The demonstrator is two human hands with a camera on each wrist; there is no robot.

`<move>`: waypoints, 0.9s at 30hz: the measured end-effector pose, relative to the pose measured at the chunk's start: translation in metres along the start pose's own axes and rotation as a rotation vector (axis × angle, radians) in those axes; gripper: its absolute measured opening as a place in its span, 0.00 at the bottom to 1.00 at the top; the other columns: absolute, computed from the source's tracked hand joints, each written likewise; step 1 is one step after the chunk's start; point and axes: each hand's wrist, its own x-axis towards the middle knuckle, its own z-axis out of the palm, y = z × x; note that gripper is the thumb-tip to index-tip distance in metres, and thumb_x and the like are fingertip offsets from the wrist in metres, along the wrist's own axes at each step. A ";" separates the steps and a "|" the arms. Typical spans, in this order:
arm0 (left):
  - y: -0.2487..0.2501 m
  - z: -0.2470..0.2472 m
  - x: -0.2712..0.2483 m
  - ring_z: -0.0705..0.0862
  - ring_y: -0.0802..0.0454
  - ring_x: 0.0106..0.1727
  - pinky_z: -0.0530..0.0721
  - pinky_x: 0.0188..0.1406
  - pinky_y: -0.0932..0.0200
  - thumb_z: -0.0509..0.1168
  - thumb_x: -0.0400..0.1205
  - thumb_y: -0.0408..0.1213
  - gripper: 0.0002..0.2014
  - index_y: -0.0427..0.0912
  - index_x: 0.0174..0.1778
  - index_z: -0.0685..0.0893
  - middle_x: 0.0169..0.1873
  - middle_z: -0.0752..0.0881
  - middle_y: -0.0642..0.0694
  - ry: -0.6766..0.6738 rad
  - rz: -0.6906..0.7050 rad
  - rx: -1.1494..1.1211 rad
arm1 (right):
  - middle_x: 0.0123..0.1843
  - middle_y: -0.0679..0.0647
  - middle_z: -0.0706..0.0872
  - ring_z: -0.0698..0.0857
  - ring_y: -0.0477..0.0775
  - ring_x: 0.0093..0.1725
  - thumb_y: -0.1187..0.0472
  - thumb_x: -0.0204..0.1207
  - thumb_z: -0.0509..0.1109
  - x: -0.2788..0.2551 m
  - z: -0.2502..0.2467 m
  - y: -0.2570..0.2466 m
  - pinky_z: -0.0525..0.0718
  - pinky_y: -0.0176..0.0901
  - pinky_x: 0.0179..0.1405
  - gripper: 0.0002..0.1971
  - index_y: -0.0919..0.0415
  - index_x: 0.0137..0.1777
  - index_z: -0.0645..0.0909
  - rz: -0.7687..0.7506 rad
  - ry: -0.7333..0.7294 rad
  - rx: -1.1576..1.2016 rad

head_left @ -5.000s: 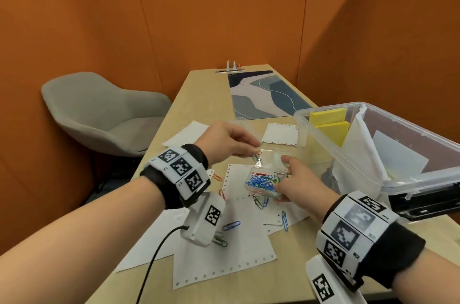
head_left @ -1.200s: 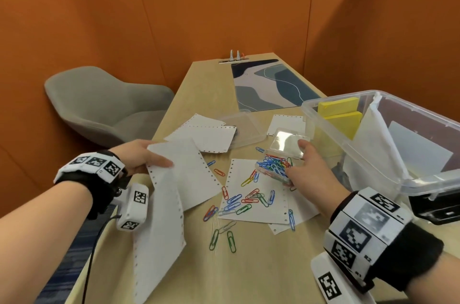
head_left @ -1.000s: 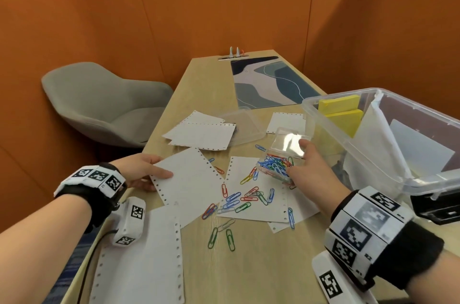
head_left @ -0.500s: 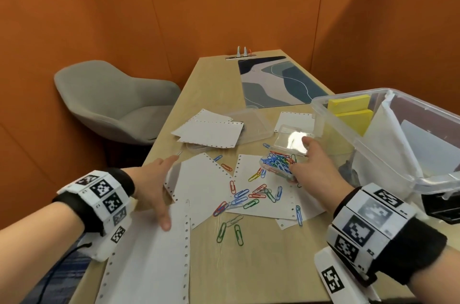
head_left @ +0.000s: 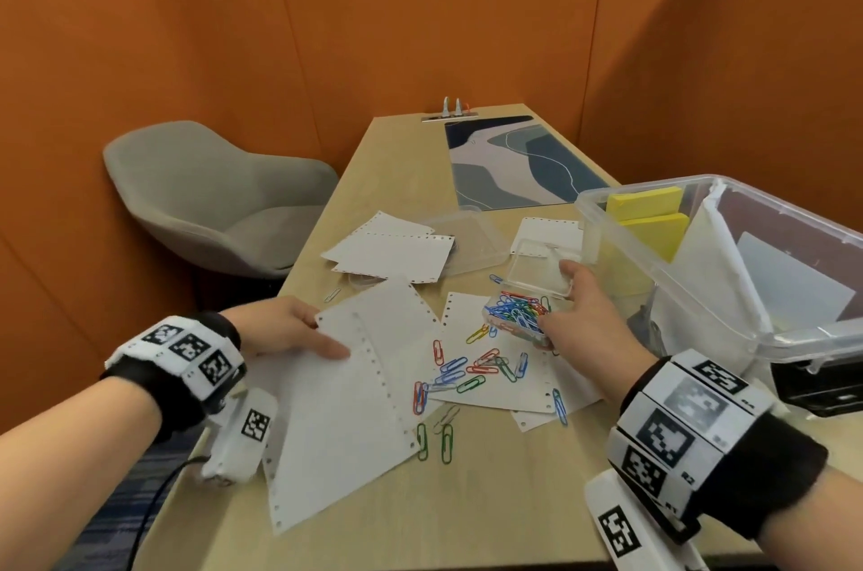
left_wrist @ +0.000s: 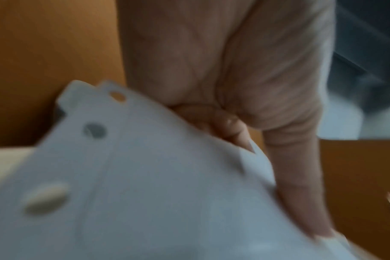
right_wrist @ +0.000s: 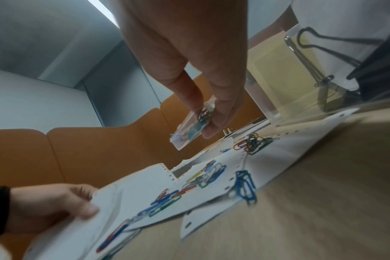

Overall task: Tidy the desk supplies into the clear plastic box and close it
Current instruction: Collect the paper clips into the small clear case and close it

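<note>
In the box (head_left: 794,327): yellow pads (head_left: 647,217), paper. On the desk (head_left: 490,500), we count loose clips (head_left: 467,372) and sheets. Our left hand (head_left: 285,327) pinches a sheet (head_left: 345,407); right hand (head_left: 583,323) grips the clip case (head_left: 518,313).

The left wrist view is blurred throughout: the left hand (left_wrist: 245,109) and the perforated sheet (left_wrist: 145,193) it pinches show only as soft shapes, and the sheet runs off the bottom edge. In the head view, the clear plastic box (head_left: 794,337) at the desk's right edge is cut off by the picture's right side, so its far wall and lid cannot be seen. The right hand (head_left: 583,323) covers the near end of the small clear case (head_left: 513,316) of paper clips. A lower sheet (head_left: 537,416) lies mostly hidden under another.
</note>
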 end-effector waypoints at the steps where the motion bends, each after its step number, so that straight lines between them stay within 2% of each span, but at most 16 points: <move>1: 0.004 -0.008 0.000 0.90 0.36 0.51 0.87 0.56 0.42 0.87 0.44 0.47 0.39 0.33 0.50 0.89 0.49 0.91 0.35 -0.014 0.013 -0.067 | 0.73 0.59 0.71 0.78 0.59 0.65 0.71 0.74 0.62 0.000 0.000 0.000 0.80 0.57 0.65 0.36 0.51 0.80 0.55 0.002 -0.001 0.002; 4: 0.024 -0.033 -0.004 0.92 0.38 0.41 0.90 0.36 0.51 0.88 0.36 0.45 0.38 0.33 0.42 0.91 0.43 0.91 0.33 -0.033 0.072 -0.176 | 0.73 0.60 0.71 0.79 0.60 0.64 0.71 0.73 0.63 0.004 0.001 0.001 0.81 0.58 0.63 0.37 0.51 0.80 0.55 0.011 -0.004 0.020; 6: 0.042 -0.046 -0.007 0.91 0.41 0.35 0.89 0.30 0.55 0.87 0.35 0.45 0.36 0.34 0.38 0.90 0.40 0.91 0.34 0.039 0.139 -0.204 | 0.73 0.59 0.70 0.79 0.60 0.64 0.72 0.73 0.63 0.007 0.001 0.001 0.82 0.58 0.63 0.37 0.51 0.80 0.55 0.016 -0.004 0.033; 8: 0.057 -0.055 -0.004 0.91 0.44 0.34 0.89 0.29 0.56 0.86 0.47 0.44 0.29 0.35 0.41 0.87 0.39 0.91 0.36 0.142 0.186 -0.240 | 0.74 0.59 0.70 0.79 0.59 0.64 0.72 0.73 0.64 0.009 0.000 0.001 0.83 0.57 0.61 0.38 0.50 0.80 0.55 0.019 -0.007 0.043; 10: 0.072 -0.058 0.005 0.91 0.48 0.32 0.88 0.31 0.56 0.76 0.69 0.40 0.12 0.39 0.43 0.86 0.38 0.92 0.41 0.231 0.207 -0.368 | 0.74 0.58 0.69 0.79 0.58 0.64 0.72 0.74 0.63 0.012 -0.001 0.002 0.83 0.55 0.61 0.37 0.50 0.80 0.54 0.022 -0.007 0.047; 11: 0.077 -0.060 0.012 0.91 0.48 0.34 0.87 0.35 0.54 0.71 0.74 0.40 0.09 0.40 0.47 0.86 0.39 0.93 0.43 0.266 0.199 -0.450 | 0.74 0.57 0.69 0.79 0.58 0.65 0.71 0.74 0.63 0.012 -0.001 0.003 0.83 0.53 0.61 0.37 0.50 0.80 0.54 0.023 -0.007 0.046; 13: 0.082 -0.063 0.032 0.90 0.45 0.45 0.85 0.48 0.46 0.68 0.77 0.42 0.14 0.42 0.57 0.84 0.45 0.92 0.45 0.309 0.156 -0.571 | 0.75 0.57 0.69 0.79 0.57 0.65 0.71 0.75 0.63 0.014 -0.003 0.004 0.83 0.49 0.59 0.37 0.49 0.80 0.53 0.028 -0.006 0.052; 15: 0.084 -0.057 0.051 0.87 0.43 0.54 0.82 0.59 0.42 0.67 0.79 0.42 0.21 0.40 0.67 0.78 0.58 0.88 0.41 0.330 0.107 -0.677 | 0.75 0.57 0.69 0.77 0.57 0.67 0.71 0.75 0.63 0.015 -0.005 0.005 0.82 0.48 0.60 0.37 0.49 0.81 0.53 0.028 -0.001 0.053; 16: 0.084 -0.050 0.057 0.87 0.44 0.51 0.83 0.58 0.44 0.65 0.82 0.39 0.21 0.37 0.70 0.75 0.59 0.86 0.40 0.353 0.092 -0.738 | 0.76 0.56 0.69 0.76 0.57 0.68 0.71 0.75 0.63 0.015 -0.006 0.005 0.80 0.49 0.64 0.37 0.50 0.81 0.53 0.027 0.002 0.048; 18: 0.084 -0.035 0.066 0.86 0.50 0.38 0.87 0.46 0.52 0.57 0.86 0.33 0.19 0.31 0.72 0.71 0.51 0.85 0.37 0.368 0.108 -0.881 | 0.77 0.55 0.68 0.75 0.57 0.70 0.71 0.75 0.63 0.016 -0.008 0.007 0.77 0.49 0.67 0.36 0.51 0.80 0.53 0.026 0.005 0.046; 19: 0.083 -0.028 0.070 0.86 0.51 0.37 0.87 0.46 0.54 0.55 0.87 0.32 0.17 0.30 0.71 0.70 0.51 0.84 0.35 0.351 0.120 -0.927 | 0.77 0.55 0.68 0.75 0.57 0.69 0.71 0.76 0.62 0.015 -0.009 0.007 0.77 0.47 0.66 0.36 0.51 0.80 0.53 0.027 0.003 0.047; 20: 0.081 -0.021 0.073 0.86 0.49 0.41 0.85 0.51 0.54 0.55 0.87 0.32 0.17 0.29 0.70 0.69 0.57 0.82 0.32 0.330 0.110 -0.916 | 0.77 0.55 0.68 0.75 0.57 0.69 0.71 0.76 0.62 0.015 -0.009 0.008 0.77 0.45 0.64 0.36 0.51 0.80 0.53 0.027 0.002 0.045; 21: 0.078 -0.018 0.075 0.85 0.44 0.48 0.82 0.57 0.53 0.56 0.87 0.33 0.18 0.27 0.70 0.69 0.65 0.79 0.29 0.328 0.079 -0.858 | 0.77 0.55 0.68 0.75 0.57 0.69 0.71 0.76 0.62 0.014 -0.010 0.008 0.76 0.43 0.61 0.36 0.52 0.80 0.53 0.027 0.002 0.039; 23: 0.067 -0.014 0.072 0.83 0.37 0.53 0.82 0.57 0.49 0.58 0.85 0.33 0.16 0.24 0.63 0.75 0.68 0.76 0.28 0.433 0.009 -0.555 | 0.78 0.55 0.68 0.75 0.57 0.69 0.71 0.76 0.62 0.013 -0.011 0.009 0.74 0.40 0.58 0.35 0.52 0.80 0.53 0.028 0.005 0.026; 25: 0.050 -0.013 0.069 0.82 0.36 0.59 0.80 0.61 0.48 0.57 0.85 0.33 0.14 0.28 0.58 0.81 0.67 0.80 0.31 0.529 -0.008 -0.002 | 0.78 0.55 0.68 0.75 0.57 0.69 0.70 0.76 0.62 0.011 -0.011 0.009 0.72 0.39 0.57 0.35 0.52 0.80 0.53 0.026 0.003 0.012; 27: 0.030 -0.007 0.064 0.77 0.42 0.69 0.72 0.68 0.57 0.55 0.86 0.37 0.17 0.35 0.66 0.80 0.69 0.79 0.38 0.422 0.033 0.489 | 0.79 0.54 0.66 0.74 0.57 0.71 0.71 0.76 0.62 0.009 -0.010 0.008 0.73 0.40 0.60 0.35 0.52 0.81 0.53 0.018 0.000 0.003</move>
